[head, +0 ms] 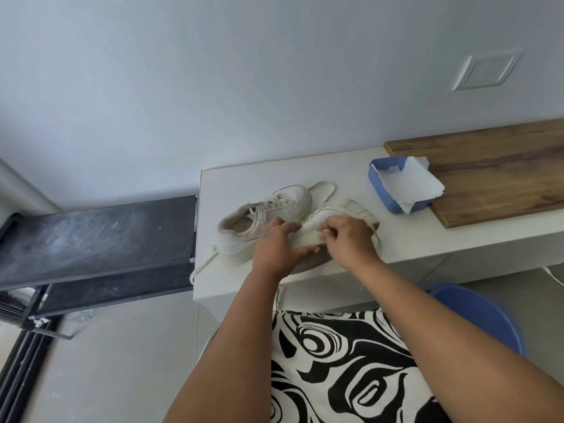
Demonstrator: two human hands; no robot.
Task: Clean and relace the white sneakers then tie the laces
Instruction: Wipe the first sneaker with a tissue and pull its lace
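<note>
While the laced sneaker (265,213) lies on the worktop (412,236), my left hand (276,244) grips the second sneaker (332,215) just right of it. Right hand (351,239) pinches something small and pale, probably a lace end. Lace is limp; hold near its tip.

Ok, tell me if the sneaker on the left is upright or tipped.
Upright. The left sneaker sits on its sole on the table, laces up, opening on top.
</note>
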